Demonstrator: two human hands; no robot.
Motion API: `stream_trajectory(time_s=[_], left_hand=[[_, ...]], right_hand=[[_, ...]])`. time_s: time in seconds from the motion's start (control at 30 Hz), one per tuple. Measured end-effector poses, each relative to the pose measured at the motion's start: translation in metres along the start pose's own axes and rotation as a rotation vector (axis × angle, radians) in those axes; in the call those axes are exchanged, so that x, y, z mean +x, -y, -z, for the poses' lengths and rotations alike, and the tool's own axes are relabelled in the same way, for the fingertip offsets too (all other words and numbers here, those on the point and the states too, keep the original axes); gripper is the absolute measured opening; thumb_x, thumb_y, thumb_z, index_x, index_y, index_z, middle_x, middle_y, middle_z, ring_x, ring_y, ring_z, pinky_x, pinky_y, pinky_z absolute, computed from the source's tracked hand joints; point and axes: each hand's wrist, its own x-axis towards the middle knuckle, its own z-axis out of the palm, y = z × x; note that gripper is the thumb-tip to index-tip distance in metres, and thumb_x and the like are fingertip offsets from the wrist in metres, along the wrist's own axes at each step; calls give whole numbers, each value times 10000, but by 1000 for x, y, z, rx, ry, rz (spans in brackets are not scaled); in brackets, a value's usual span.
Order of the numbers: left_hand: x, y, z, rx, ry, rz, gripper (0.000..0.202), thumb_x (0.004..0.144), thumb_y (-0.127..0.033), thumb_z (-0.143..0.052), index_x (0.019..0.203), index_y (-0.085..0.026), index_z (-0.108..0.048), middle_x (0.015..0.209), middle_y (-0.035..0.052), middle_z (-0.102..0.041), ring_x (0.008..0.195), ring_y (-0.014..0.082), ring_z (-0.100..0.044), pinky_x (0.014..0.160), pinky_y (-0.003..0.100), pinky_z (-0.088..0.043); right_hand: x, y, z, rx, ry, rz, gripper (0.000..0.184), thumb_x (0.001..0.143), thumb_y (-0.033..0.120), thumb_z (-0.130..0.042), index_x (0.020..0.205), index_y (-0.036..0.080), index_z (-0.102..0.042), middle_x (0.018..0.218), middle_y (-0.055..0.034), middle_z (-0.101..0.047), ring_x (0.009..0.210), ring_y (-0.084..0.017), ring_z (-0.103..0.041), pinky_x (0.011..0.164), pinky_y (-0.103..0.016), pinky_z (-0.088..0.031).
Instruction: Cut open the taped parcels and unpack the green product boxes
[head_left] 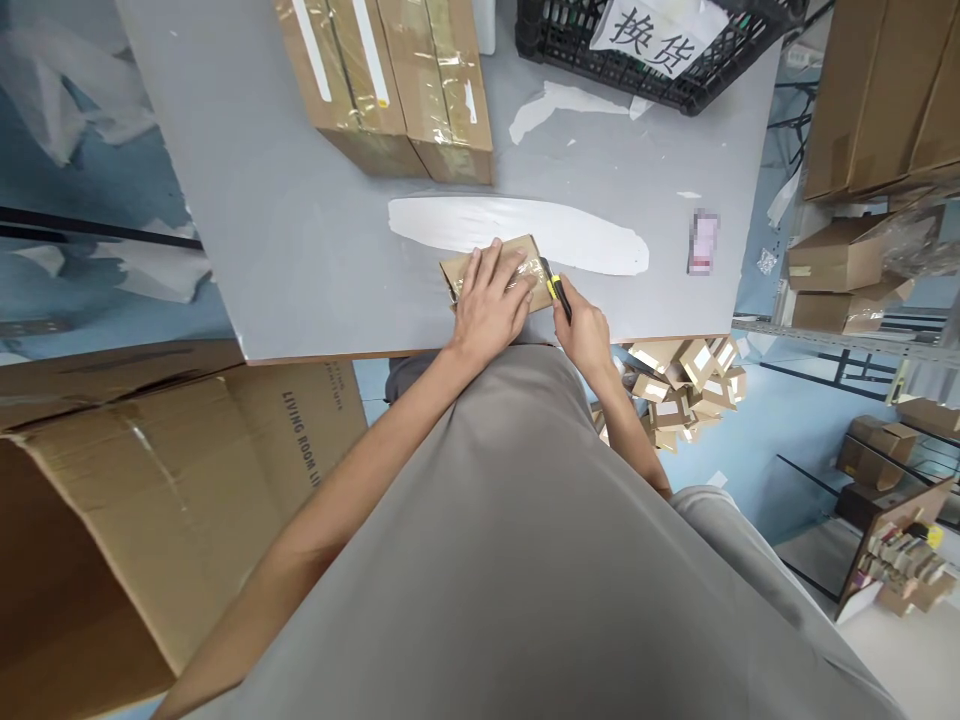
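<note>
A small brown cardboard box (519, 250) with shiny clear tape lies near the front edge of the grey table. My left hand (491, 300) rests on top of it, fingers stretched out flat across the tape and pressing the box against the table. In my right hand (585, 330) is a black and yellow utility knife (556, 288), gripped with the fingers closed round its handle. The knife's front end meets the right side of the box. Contact between the blade and the cardboard is too small to make out.
Behind the box lies a long white strip (525, 225). Taped cartons (420, 100) and a black crate (570, 45) stand at the back. A small pinkish item (703, 243) lies right. A large open carton (247, 450) stands below left; several small boxes (679, 405) lie below right.
</note>
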Motion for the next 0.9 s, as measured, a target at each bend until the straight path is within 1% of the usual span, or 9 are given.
stream_trajectory(time_s=[0.1,0.23,0.37,0.47,0.53,0.63,0.7,0.77,0.9], left_hand=[[0,0,0,5,11,3,554,1145,-685,-617,1569,-363,-769,1826,87,-634,1866,430,-331,1558,731,-113],[-1,0,-1,-9,20,5,579,1135,-692,-637,1589,-353,-757,1833,105,-624,1867,433,-326,1555,744,-102],[1,-2,-4,-51,-4,29,617,1133,-731,-636,1594,-338,-749,1820,125,-630,1868,440,-321,1553,742,-91],[2,-1,-6,-70,-16,36,612,1127,-752,-646,1574,-350,-759,1812,118,-636,1868,436,-324,1552,739,-94],[3,1,-7,-66,-10,28,581,1133,-727,-649,1560,-351,-768,1808,115,-641,1863,431,-338,1551,740,-102],[4,3,-8,-43,-20,22,533,1137,-679,-665,1536,-348,-787,1820,112,-633,1865,432,-332,1549,749,-99],[4,3,-8,-35,-35,27,526,1128,-673,-684,1530,-353,-795,1828,107,-627,1866,438,-326,1549,753,-95],[2,3,-8,-39,-30,28,545,1118,-687,-696,1535,-350,-798,1822,109,-633,1862,445,-335,1550,754,-95],[-3,1,-6,-33,0,27,564,1122,-714,-679,1534,-349,-803,1812,98,-645,1861,434,-342,1557,736,-98]], right_hand=[[-2,9,2,-63,37,-15,721,1261,449,-418,1941,222,-343,1632,-210,-786,1406,-396,-809,1165,-508,-655],[-3,33,2,-165,76,-96,763,1257,386,-409,1962,164,-219,1534,-286,-806,1311,-418,-844,1157,-561,-658],[8,48,3,-219,91,-121,778,1254,361,-425,1957,139,-178,1448,-308,-821,1320,-431,-845,1159,-573,-656],[13,41,8,-210,70,-99,758,1254,359,-430,1938,110,-218,1375,-306,-847,1323,-443,-840,1160,-584,-651],[10,32,9,-219,78,-103,704,1256,355,-439,1900,94,-324,1356,-311,-853,1329,-450,-836,1149,-582,-652],[-3,23,2,-271,213,-142,542,1229,242,-465,1738,96,-582,1387,-323,-842,1352,-419,-837,1133,-519,-655],[-14,20,-6,-303,325,-189,494,1205,138,-457,1652,102,-665,1415,-318,-835,1375,-379,-838,1129,-465,-649],[-25,18,-12,-311,363,-254,526,1201,88,-429,1685,95,-636,1424,-314,-835,1385,-357,-841,1129,-445,-645],[-37,15,-3,-257,226,-306,609,1253,176,-366,1845,69,-457,1397,-308,-857,1320,-388,-861,1117,-481,-651]])
